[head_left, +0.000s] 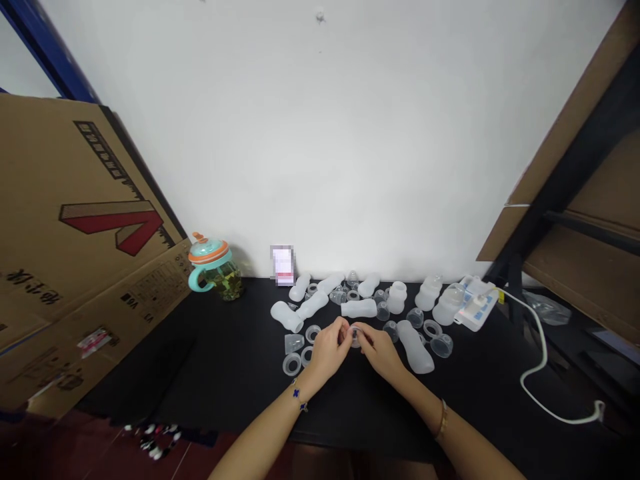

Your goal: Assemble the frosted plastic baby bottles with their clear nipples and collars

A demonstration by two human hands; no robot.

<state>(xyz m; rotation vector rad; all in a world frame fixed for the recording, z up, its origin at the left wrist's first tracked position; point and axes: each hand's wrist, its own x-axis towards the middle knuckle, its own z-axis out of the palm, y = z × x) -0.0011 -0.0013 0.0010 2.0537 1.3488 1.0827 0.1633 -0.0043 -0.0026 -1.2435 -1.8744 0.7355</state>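
Observation:
Between the fingertips of both hands is a clear, round bottle collar ring (355, 339), partly covered by the fingers. My left hand (326, 352) pinches it from the left, and my right hand (384, 353) grips it from the right. Just beside my right hand a frosted white bottle (416, 348) lies on its side. Left of my left hand are a loose collar ring (292, 364) and a clear cap (294, 343). Another frosted bottle (359, 308) lies directly behind the hands.
More frosted bottles, clear caps and rings are spread along the back of the black table (225, 373). A teal jug (215, 270) stands at the left, near a large cardboard box (75, 253). A phone-like screen (283, 265) leans against the wall. At right lies a power strip (476, 303) with a white cable (543, 340).

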